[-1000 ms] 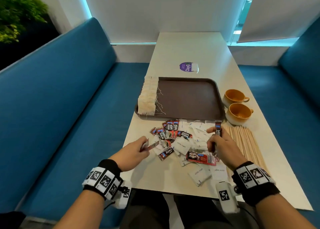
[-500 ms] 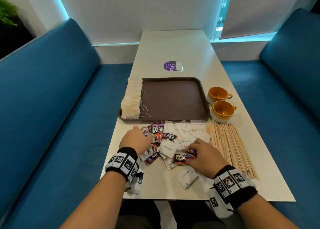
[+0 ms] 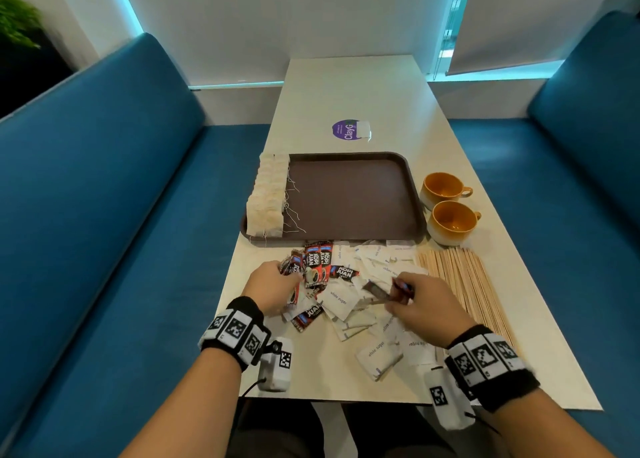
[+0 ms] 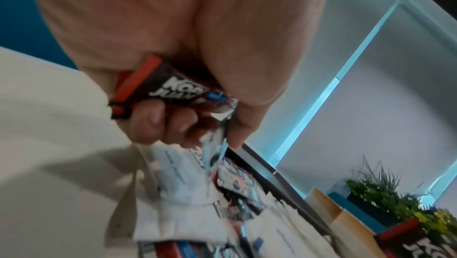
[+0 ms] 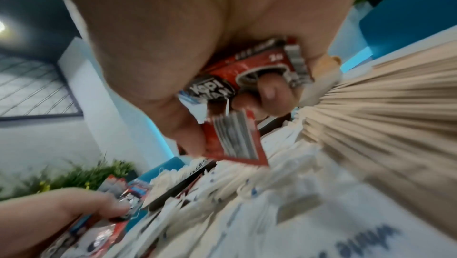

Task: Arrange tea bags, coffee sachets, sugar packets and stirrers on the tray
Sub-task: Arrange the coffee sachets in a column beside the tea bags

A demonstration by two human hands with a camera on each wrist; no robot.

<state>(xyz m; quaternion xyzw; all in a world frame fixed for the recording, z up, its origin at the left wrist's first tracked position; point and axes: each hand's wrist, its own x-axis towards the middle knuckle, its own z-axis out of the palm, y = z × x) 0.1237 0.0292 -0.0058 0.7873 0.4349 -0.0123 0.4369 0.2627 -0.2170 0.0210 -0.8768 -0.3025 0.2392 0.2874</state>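
A brown tray (image 3: 349,194) lies mid-table with a row of tea bags (image 3: 268,198) along its left edge. In front of it is a mixed heap of red-black coffee sachets (image 3: 317,267) and white sugar packets (image 3: 337,300). My left hand (image 3: 273,284) grips coffee sachets (image 4: 163,88) at the heap's left side. My right hand (image 3: 420,301) pinches coffee sachets (image 5: 237,90) just above the heap's right side. Wooden stirrers (image 3: 460,284) lie in a flat bundle to the right.
Two orange cups (image 3: 445,201) stand right of the tray. A purple sticker (image 3: 346,130) lies beyond it. Blue benches (image 3: 104,215) flank the table on both sides. The table's near edge (image 3: 346,400) runs just past my wrists.
Both hands dropped from holding single sachets above the heap into the heap. The right hand has since lifted another sachet; the left has closed on more at the left side.
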